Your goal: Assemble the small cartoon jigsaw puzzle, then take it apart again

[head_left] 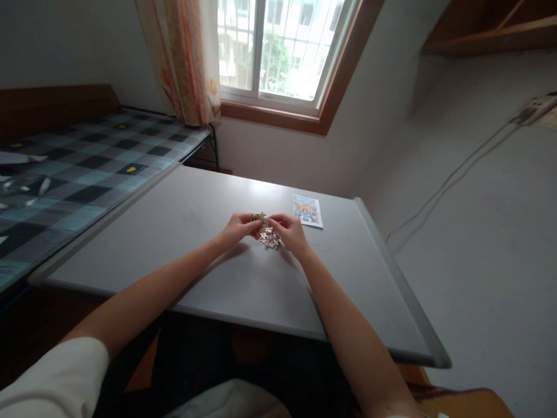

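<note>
My left hand [240, 228] is closed on a small joined section of jigsaw puzzle [258, 216], held up above the table. Close beside it, my right hand [289, 230] has its thumb and fingertips pinched at the right end of that section. A jigsaw piece seems to be in this pinch, but it is too small to make out clearly. Just below and between both hands lies a heap of loose jigsaw pieces [270, 238], partly hidden by my right hand. A colourful printed picture sheet [307, 210] rests on the table beyond my right hand.
The grey table [209, 197] has raised edges along its left and right sides. To the left is a bed with a checked mattress [143, 145]. Behind stand a window [278, 52] and a curtain [185, 64]. A cable [452, 177] hangs along the right wall.
</note>
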Tool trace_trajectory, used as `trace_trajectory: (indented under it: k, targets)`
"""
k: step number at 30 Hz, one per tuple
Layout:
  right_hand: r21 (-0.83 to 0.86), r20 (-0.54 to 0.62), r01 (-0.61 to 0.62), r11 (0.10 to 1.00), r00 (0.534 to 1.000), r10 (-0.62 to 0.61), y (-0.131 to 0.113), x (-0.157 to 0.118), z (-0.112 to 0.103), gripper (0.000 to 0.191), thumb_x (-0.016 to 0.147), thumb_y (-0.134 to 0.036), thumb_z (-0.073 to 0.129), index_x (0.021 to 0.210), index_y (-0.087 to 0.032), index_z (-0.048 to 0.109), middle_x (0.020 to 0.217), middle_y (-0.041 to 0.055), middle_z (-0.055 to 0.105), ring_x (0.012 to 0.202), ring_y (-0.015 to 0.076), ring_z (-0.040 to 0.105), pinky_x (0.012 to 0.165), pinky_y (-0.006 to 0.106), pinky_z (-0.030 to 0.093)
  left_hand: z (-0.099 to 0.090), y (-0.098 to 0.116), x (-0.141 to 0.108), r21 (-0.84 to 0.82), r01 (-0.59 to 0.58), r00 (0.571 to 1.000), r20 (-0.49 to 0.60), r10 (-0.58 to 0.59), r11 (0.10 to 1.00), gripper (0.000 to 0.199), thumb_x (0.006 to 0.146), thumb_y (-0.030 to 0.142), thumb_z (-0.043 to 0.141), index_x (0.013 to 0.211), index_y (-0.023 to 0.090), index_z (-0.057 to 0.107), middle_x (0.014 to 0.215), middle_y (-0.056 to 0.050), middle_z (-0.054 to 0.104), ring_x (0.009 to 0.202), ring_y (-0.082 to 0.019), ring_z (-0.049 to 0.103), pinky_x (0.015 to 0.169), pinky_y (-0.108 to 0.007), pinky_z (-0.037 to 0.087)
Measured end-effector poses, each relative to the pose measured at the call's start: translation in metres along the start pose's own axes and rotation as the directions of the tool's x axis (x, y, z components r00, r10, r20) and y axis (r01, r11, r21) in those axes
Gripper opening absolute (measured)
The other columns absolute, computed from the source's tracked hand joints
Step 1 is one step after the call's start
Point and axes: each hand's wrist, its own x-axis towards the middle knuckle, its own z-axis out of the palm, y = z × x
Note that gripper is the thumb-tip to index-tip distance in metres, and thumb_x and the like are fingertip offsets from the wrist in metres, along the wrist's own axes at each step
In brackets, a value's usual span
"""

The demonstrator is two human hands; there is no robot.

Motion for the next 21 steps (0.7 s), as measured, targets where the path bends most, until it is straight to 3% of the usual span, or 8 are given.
trace_trajectory:
  k: [7, 13, 21]
  targets:
    - [-0.022, -0.033, 0.051, 0.998, 0.998, -0.052, -0.0036, -0.0011, 0.0013, 0.029, 0.070, -0.047, 0.071, 0.077, -0.019, 0.073, 0.075, 0.0047, 0.070, 0.065, 0.0164, 0.059, 0.063, 0.031, 0.047, -0.0014, -0.0005, 0.0020, -0.060, 0.054, 0.999, -0.004, -0.054, 0.997, 0.032, 0.067, 0.039, 0.079, 0.075, 0.010, 0.068, 0.065, -0.003, 0.061, 0.056, -0.011, 0.057, 0.058, -0.029, 0.051]
    - [0.090, -0.009, -0.043, 0.995, 0.999, 0.044, -0.0063, -0.0015, -0.0005, 0.031, 0.065, -0.047, 0.073, 0.075, -0.017, 0.072, 0.061, 0.0012, 0.064, 0.058, 0.0136, 0.056, 0.057, 0.028, 0.045, 0.0007, 0.0037, -0.0006, 0.082, -0.033, 0.999, -0.038, 0.036, 0.996, 0.035, 0.067, 0.043, 0.078, 0.072, 0.011, 0.068, 0.062, -0.001, 0.061, 0.055, -0.010, 0.055, 0.055, -0.025, 0.046]
    - [0.142, -0.028, -0.068, 0.988, 0.997, 0.073, -0.0058, -0.0010, -0.0009, 0.031, 0.065, -0.044, 0.074, 0.080, -0.017, 0.073, 0.065, 0.0013, 0.067, 0.063, 0.0138, 0.059, 0.062, 0.028, 0.049, 0.0022, 0.0053, -0.0016, 0.079, -0.003, 0.998, -0.063, 0.008, 0.997, 0.035, 0.066, 0.043, 0.078, 0.075, 0.010, 0.070, 0.064, -0.002, 0.062, 0.056, -0.010, 0.054, 0.056, -0.024, 0.045]
